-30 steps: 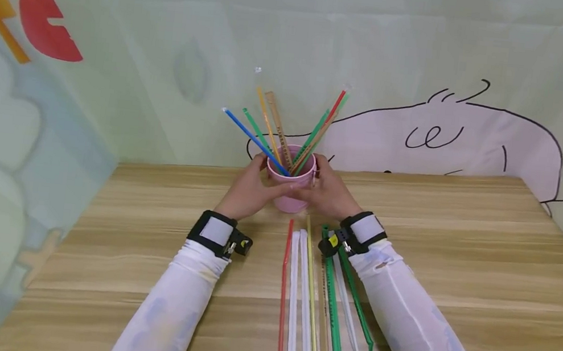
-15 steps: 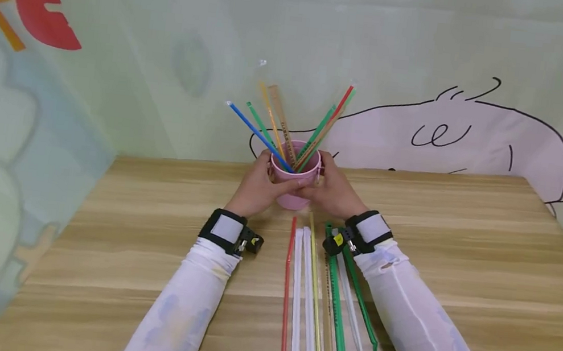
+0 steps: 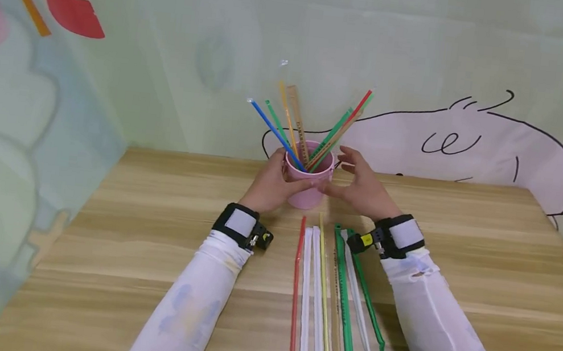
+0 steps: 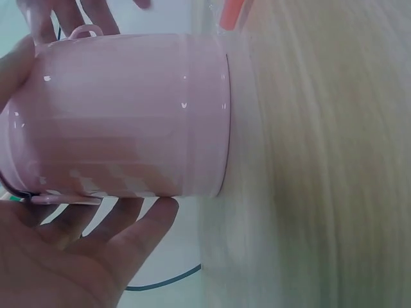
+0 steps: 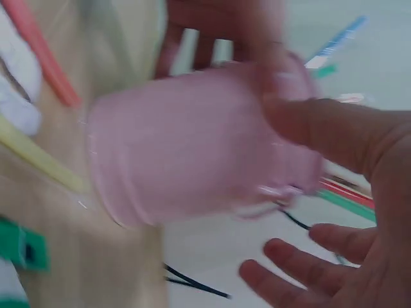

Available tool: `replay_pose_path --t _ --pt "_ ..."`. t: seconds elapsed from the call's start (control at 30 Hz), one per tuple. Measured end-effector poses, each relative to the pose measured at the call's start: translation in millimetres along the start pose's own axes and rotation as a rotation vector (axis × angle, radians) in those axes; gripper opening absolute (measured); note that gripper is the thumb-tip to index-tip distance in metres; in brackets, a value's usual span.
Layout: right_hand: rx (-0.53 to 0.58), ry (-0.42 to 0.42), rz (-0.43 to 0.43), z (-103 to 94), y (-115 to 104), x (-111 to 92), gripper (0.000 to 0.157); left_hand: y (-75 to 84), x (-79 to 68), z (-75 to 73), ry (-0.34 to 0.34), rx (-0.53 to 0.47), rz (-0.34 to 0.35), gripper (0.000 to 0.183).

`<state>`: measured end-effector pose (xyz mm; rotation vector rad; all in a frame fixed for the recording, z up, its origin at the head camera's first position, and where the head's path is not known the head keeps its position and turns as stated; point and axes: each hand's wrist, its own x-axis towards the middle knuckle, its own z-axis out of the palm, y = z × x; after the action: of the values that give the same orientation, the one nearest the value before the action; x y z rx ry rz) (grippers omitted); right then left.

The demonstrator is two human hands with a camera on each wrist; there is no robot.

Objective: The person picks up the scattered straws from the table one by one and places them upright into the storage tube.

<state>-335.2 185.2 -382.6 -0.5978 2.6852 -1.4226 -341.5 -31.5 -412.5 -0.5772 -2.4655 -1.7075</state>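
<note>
The fingers of the left hand (image 3: 269, 185) grasp a glossy, round pink bucket (image 4: 122, 115), upright toward the far edge of the wood-grain bench (image 3: 175, 256). Inside it I see a slim blue straw (image 3: 273, 129), an orange straw (image 3: 287, 108), a printed brown straw (image 3: 299, 123) and a red straw (image 3: 359, 105), among slim green straws (image 3: 335, 128). Nearer lies a row: a red bendy straw (image 3: 295, 303), two white wrapped straws (image 3: 306, 304), a yellow straw (image 3: 325, 294), a brown wrapped straw (image 3: 335, 324), a thick green straw (image 3: 345, 302) and two bent straws (image 3: 358, 303), white and green. At right, I see the right hand (image 3: 362, 190) with fingers loosely spread, apart from the bucket's side; whether its thumb touches, I cannot tell.
</note>
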Motion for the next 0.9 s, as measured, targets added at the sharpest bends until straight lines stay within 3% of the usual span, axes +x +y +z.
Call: replay_pose_path --t 0.3,0.6,0.77,0.9 --pt "-0.22 -0.061 0.078 -42.9 4.1 -47.6 0.053 7.3 11.0 11.6 0.008 0.043 -0.016 0.081" --pt "-0.474 -0.292 0.219 -43.0 17.1 -91.6 0.019 7.7 18.4 18.5 0.0 0.056 -0.01 0.081" --pt "-0.516 -0.326 0.264 -32.0 20.4 -97.2 0.018 7.5 18.4 19.0 0.009 0.065 -0.023 0.081" --pt "-0.544 -0.302 0.268 -24.2 20.8 -98.5 0.027 7.1 18.1 19.4 0.01 0.057 -0.027 0.081"
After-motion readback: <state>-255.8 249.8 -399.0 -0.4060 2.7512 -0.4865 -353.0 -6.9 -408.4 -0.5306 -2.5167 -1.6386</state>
